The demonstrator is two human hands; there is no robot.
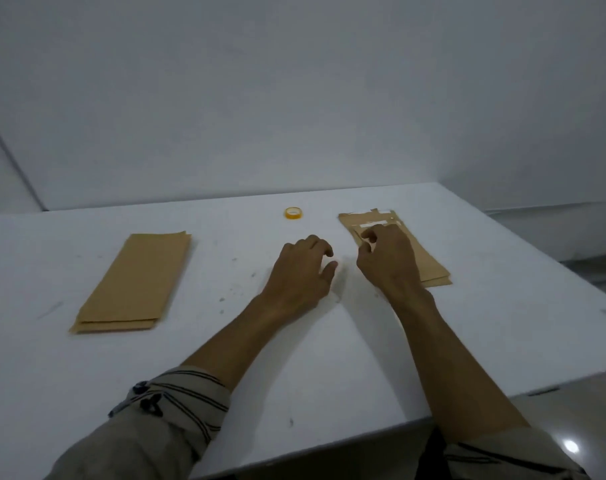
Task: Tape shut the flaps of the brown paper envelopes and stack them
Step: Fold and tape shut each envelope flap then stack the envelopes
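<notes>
A stack of plain brown paper envelopes (135, 282) lies on the left of the white table (329, 358). A second stack of brown envelopes (429, 261), with tape strips across the folded flaps at its far end, lies on the right. My right hand (388, 261) hovers over this right stack's near-left part, fingers loosely curled, holding nothing I can see. My left hand (301, 275) is over the bare table just left of that stack, fingers relaxed and empty. A small yellow roll of tape (292, 213) sits flat near the table's far edge, beyond both hands.
A pale wall rises right behind the table's far edge. The table's right edge runs diagonally, with floor below it at the right. My rolled-up striped sleeves show at the bottom.
</notes>
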